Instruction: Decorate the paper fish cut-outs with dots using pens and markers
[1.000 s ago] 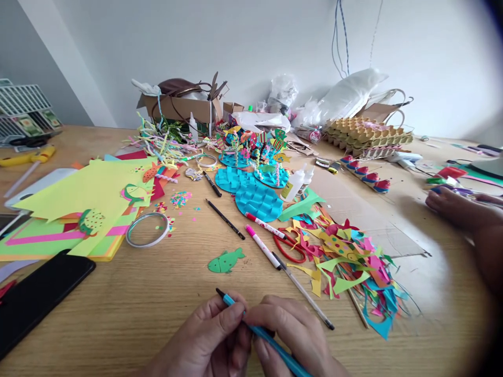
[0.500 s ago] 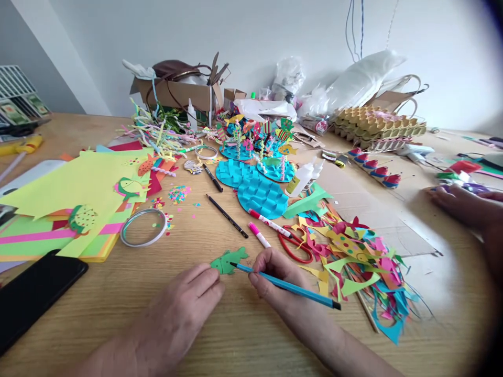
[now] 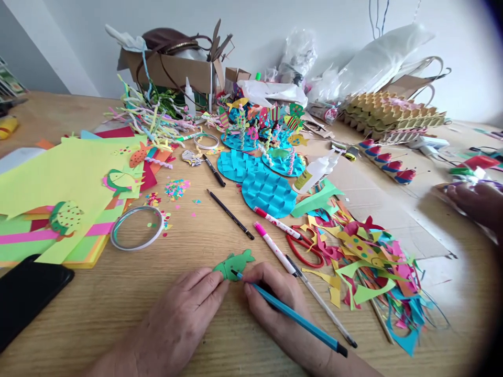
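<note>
A small green paper fish (image 3: 238, 264) lies on the wooden table near the front. My left hand (image 3: 190, 301) rests at its left end, with closed fingertips pressing that end down. My right hand (image 3: 275, 298) grips a blue pen (image 3: 302, 323), its dark tip touching or just over the fish's body. The tail of the fish points to the upper right. Just beyond my right hand are a pink-capped marker (image 3: 274, 248) and a clear pen with a dark end (image 3: 324, 303).
Colored paper sheets (image 3: 70, 167), a tape roll (image 3: 137, 228) and a black phone (image 3: 31, 298) lie left. Blue woven discs (image 3: 269, 195), glue bottles (image 3: 312, 174), red scissors (image 3: 304, 254) and paper scraps (image 3: 365, 256) lie ahead and right. Another person's hand (image 3: 477, 201) is at far right.
The camera view has shifted. The pen tip has moved along the fish's body, and my right hand has come closer to my left. The clear pen now shows beside my right hand.
</note>
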Demonstrator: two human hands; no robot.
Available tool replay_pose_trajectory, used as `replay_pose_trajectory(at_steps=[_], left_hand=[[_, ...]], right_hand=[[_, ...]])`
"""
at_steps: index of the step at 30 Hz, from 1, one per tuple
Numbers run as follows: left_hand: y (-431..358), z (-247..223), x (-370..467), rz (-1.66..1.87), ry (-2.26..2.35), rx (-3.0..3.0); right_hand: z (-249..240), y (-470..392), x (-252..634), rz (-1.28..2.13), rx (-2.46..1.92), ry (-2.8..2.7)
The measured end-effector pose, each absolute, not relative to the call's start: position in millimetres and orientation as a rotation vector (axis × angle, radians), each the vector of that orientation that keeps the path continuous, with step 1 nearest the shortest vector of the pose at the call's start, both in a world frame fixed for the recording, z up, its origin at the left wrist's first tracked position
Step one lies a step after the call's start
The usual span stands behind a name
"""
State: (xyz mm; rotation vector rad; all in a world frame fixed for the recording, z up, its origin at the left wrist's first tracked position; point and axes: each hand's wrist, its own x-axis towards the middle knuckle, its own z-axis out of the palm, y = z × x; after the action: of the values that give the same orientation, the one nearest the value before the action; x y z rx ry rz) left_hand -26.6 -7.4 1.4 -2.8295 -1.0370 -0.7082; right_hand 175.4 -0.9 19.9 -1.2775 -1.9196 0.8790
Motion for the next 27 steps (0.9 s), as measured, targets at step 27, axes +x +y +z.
replay_pose_trajectory(at_steps=[27], left_hand=[[-16.6,-5.3,-28.5,-0.574,-1.112,-2.766]], right_hand=[[17.1,2.4,171.5,0.691,-1.162,-2.017]])
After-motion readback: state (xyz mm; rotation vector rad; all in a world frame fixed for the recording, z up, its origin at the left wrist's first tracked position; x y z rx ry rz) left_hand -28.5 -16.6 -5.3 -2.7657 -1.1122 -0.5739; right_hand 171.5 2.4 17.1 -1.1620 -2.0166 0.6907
